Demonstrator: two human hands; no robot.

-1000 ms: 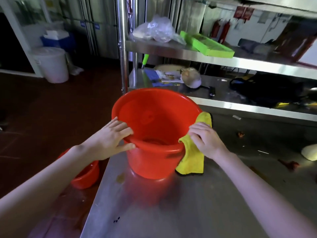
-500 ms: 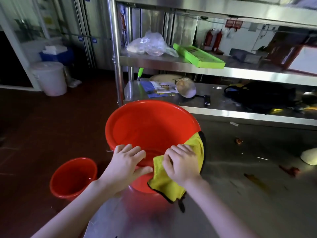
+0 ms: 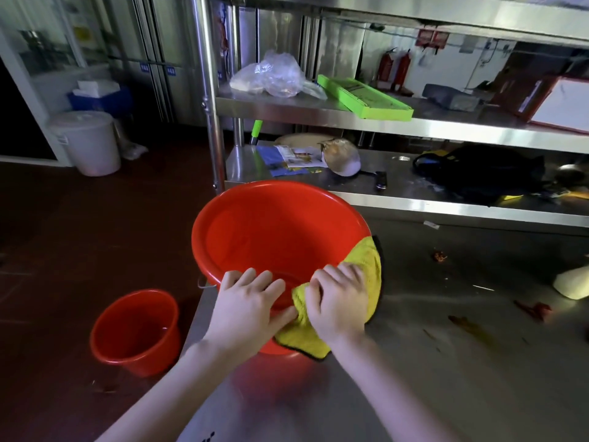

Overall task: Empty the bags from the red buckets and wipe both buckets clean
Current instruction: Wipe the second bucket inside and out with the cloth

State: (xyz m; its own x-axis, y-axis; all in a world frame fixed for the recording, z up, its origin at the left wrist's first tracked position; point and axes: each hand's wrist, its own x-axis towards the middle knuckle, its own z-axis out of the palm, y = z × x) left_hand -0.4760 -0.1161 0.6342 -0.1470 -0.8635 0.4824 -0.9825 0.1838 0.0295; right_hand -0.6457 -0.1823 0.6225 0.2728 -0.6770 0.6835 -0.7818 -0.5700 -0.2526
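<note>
Gripping the bucket [image 3: 280, 231] rim, left hand [image 3: 247, 309]; right hand [image 3: 339, 303] clutches yellow cloth [image 3: 371, 266] against it.

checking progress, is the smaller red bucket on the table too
No, the smaller red bucket stands on the floor left of the steel table; only the large bucket is on it.

Crumpled clear plastic bag [image 3: 271, 76] sits at the upper shelf's [image 3: 318, 118] left end, green tray [image 3: 363, 95] just beside it. Black bag [image 3: 478, 172] slumps toward the lower shelf's [image 3: 414, 202] right end.
</note>
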